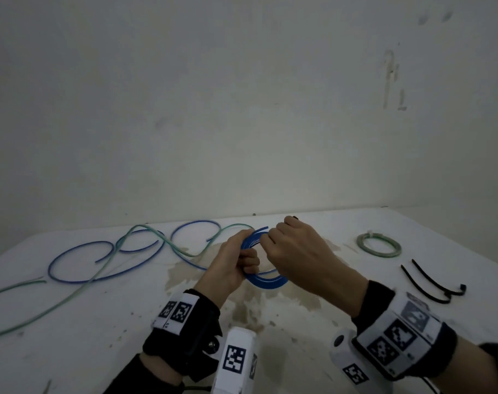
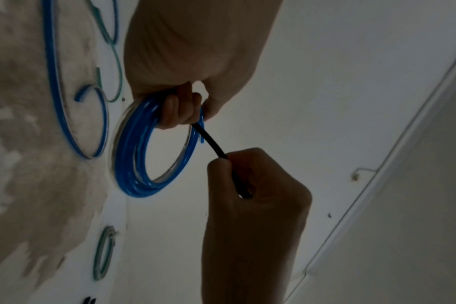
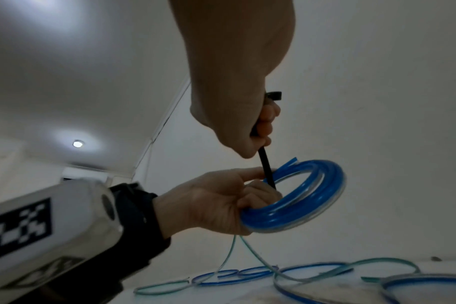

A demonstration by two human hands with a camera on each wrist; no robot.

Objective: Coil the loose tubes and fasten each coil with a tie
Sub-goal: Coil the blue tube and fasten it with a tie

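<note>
My left hand (image 1: 249, 261) grips a coil of blue tube (image 1: 266, 278) just above the white table (image 1: 100, 336). In the left wrist view its fingers (image 2: 182, 111) curl through the blue coil (image 2: 133, 156). My right hand (image 1: 266, 240) holds a black tie (image 2: 211, 142) in its fist, and the tie's tip runs into the coil beside my left fingers. From the right wrist, the tie (image 3: 265, 166) drops from my right hand (image 3: 263, 127) to the coil (image 3: 312, 197) held by my left hand (image 3: 258, 185). The tie's head sticks out above my right fist.
Loose blue tube (image 1: 196, 222) and loose green tube (image 1: 236, 225) sprawl over the table's left and back. A tied green coil (image 1: 378, 245) lies at the right, with spare black ties (image 1: 429, 282) in front of it. A wall stands close behind the table.
</note>
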